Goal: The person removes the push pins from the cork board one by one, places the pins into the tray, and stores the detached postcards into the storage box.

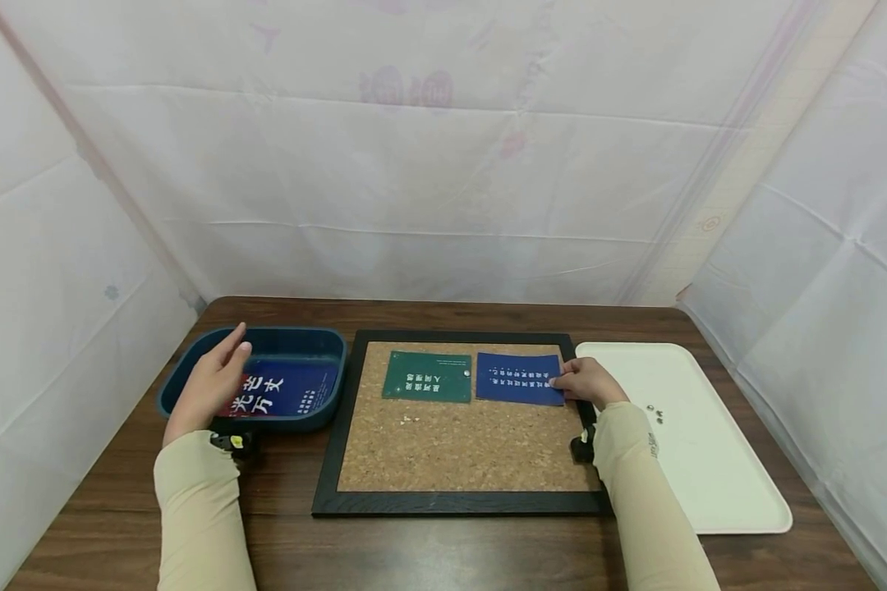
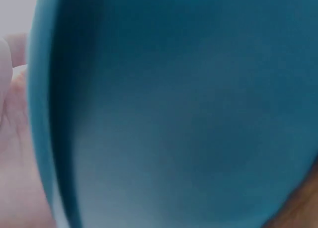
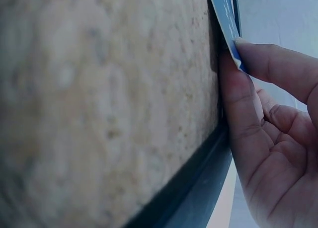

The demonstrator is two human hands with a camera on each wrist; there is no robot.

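A cork board [image 1: 451, 447] in a black frame lies on the table. On its far part lie a green card [image 1: 427, 376] and, to its right, a blue card [image 1: 519, 378], both with white print. My right hand [image 1: 587, 382] pinches the blue card's right edge; the right wrist view shows the blue card [image 3: 226, 14] held between thumb and forefinger of the right hand [image 3: 236, 54] by the board's frame [image 3: 198, 188]. My left hand [image 1: 210, 382] hovers with straight fingers over the left side of a blue bin [image 1: 303, 341], which fills the left wrist view [image 2: 174, 114].
Inside the bin lies a red and blue card [image 1: 281, 392] with large white characters. A white tray [image 1: 710, 468] sits right of the board with a few small dark pins [image 1: 656, 414] on it. White sheeting walls the table in on three sides.
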